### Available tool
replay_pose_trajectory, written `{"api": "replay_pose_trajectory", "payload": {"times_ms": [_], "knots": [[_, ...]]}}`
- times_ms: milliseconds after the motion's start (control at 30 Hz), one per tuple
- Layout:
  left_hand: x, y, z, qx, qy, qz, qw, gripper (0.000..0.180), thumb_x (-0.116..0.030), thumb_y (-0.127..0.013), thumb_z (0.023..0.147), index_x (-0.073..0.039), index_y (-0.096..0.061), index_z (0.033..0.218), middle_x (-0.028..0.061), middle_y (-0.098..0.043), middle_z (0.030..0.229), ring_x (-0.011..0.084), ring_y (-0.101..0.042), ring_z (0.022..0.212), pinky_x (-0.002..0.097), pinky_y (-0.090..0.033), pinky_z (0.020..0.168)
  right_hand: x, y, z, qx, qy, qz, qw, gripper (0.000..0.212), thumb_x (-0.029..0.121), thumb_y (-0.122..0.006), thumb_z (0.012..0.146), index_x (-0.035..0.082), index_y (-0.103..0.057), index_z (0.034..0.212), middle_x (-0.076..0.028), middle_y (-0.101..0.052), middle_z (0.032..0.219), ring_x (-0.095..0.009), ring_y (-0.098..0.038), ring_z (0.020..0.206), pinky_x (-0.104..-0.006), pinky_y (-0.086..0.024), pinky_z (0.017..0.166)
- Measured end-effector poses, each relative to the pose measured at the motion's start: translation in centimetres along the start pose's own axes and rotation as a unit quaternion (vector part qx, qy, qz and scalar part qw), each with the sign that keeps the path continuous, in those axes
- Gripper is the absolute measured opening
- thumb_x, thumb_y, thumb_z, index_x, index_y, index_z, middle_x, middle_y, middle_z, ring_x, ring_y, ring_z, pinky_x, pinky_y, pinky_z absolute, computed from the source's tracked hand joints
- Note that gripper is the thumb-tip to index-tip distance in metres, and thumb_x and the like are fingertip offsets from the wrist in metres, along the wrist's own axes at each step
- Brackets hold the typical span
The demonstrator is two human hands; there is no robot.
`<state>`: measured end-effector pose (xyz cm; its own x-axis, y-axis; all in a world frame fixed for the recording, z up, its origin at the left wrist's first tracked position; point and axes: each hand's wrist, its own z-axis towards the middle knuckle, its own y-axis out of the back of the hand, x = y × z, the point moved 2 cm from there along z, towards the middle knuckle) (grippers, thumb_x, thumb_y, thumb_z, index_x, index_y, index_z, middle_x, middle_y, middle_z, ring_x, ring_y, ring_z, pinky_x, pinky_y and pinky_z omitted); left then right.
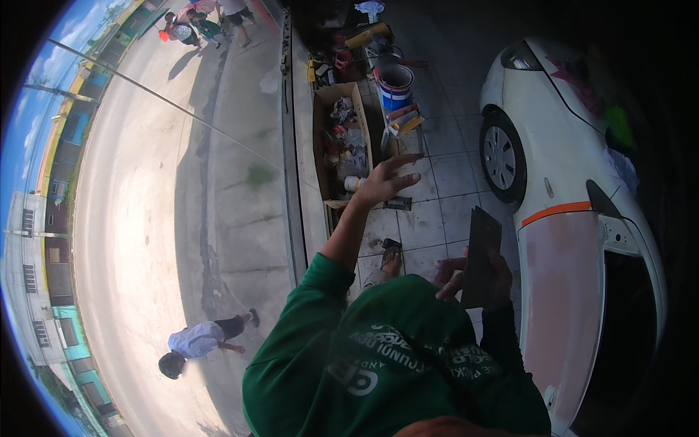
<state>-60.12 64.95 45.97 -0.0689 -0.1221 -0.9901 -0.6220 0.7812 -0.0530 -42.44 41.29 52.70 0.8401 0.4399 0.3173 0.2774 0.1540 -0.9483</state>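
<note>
My left hand [391, 182] is raised away from my body, fingers spread, with nothing in it. Beneath it in the view is the edge of a cardboard box [366, 120] filled with crumpled plastic and rags. A white container [354, 183] lies in the box's near corner, close to my left wrist. My right hand [499, 280], held in front of my body, grips a dark, thin rectangular sheet [481, 255]; its exact kind is hard to make out. The sheet covers part of that hand, and some fingers show at its left side.
On my right stands a white car [557, 160] with a pinkish, patchy door panel [561, 291] and orange tape [557, 213]. A blue-and-white bucket [395, 87] stands beyond the box among tools. A metal track [293, 160] divides the tiled floor from the street, where a person [207, 339] walks.
</note>
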Motion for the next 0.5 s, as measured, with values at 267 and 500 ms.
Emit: {"api": "replay_pose_trajectory", "payload": {"times_ms": [267, 500], "knots": [[4.9, -16.5, -2.1, 0.176, 0.04, -0.428, 0.886, 0.051, -0.036, -0.041, 0.103, 0.0, -0.05, 0.137, 0.0181, -0.062, 0.125, 0.0271, -0.061, 0.116, 0.0391, -0.048, 0.102, -1.8, 9.5, -0.2, -0.212, 0.048, -0.062, 0.974, 0.06, 0.053, -0.041, 0.099, 0.002, -0.051, 0.129, -0.026, -0.065, 0.107, -0.047, -0.066, 0.098, -0.0597, -0.054, 0.084], [-2.2, -18.5, -4.9, 0.149, 0.233, -0.379, 0.883, 0.06, -0.044, -0.036, 0.105, 0.002, -0.042, 0.143, 0.0207, -0.055, 0.132, 0.0304, -0.053, 0.124, 0.0435, -0.042, 0.109, -0.9, 7.5, -5.2, -0.276, 0.067, -0.079, 0.956, 0.064, 0.05, -0.057, 0.095, 0.0, -0.048, 0.134, -0.023, -0.063, 0.115, -0.043, -0.065, 0.105, -0.058, -0.052, 0.093]]}}
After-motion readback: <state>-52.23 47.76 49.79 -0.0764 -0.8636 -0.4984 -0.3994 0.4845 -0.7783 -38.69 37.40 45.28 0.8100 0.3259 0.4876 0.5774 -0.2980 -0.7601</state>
